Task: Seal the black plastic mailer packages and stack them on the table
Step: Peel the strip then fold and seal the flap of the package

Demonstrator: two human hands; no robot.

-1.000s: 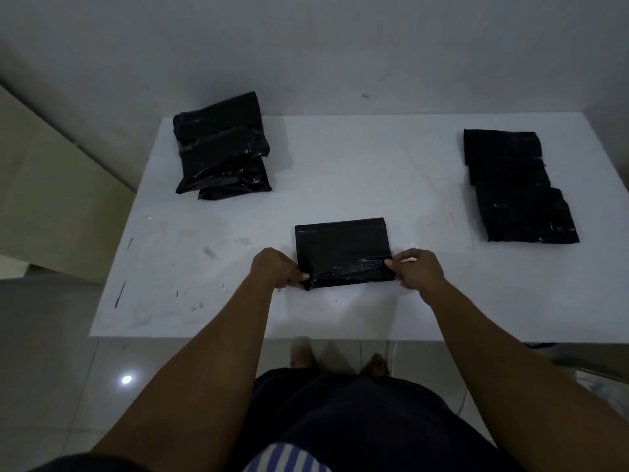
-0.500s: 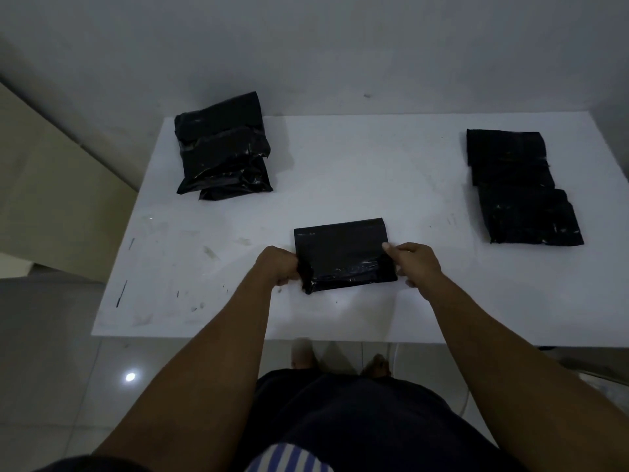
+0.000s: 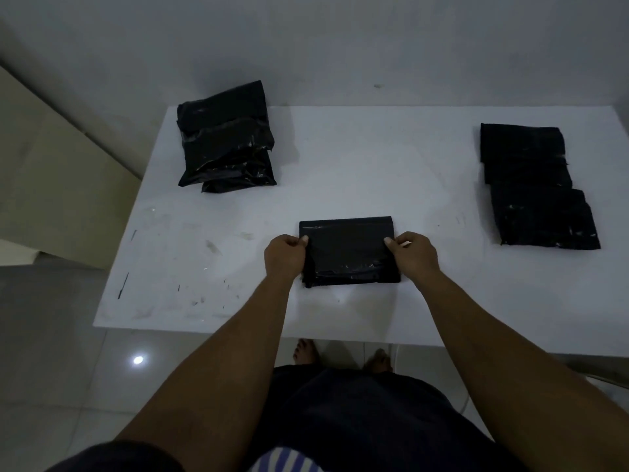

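Plain room: white table [image 3: 374, 165], tiled floor [image 3: 51, 369]

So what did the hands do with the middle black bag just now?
The left hand and right hand slid along the side edges of the middle mailer, away from the person. Before, they pinched its near corners; now they pinch farther up. The mailer, left pile, right pile and table stayed put.

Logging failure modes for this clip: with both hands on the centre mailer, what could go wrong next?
1. The left hand and right hand pinch the black mailer only at its side edges, so it might seal crooked.
2. The left pile of mailers lies uneven near the table corner; one more might slide off.
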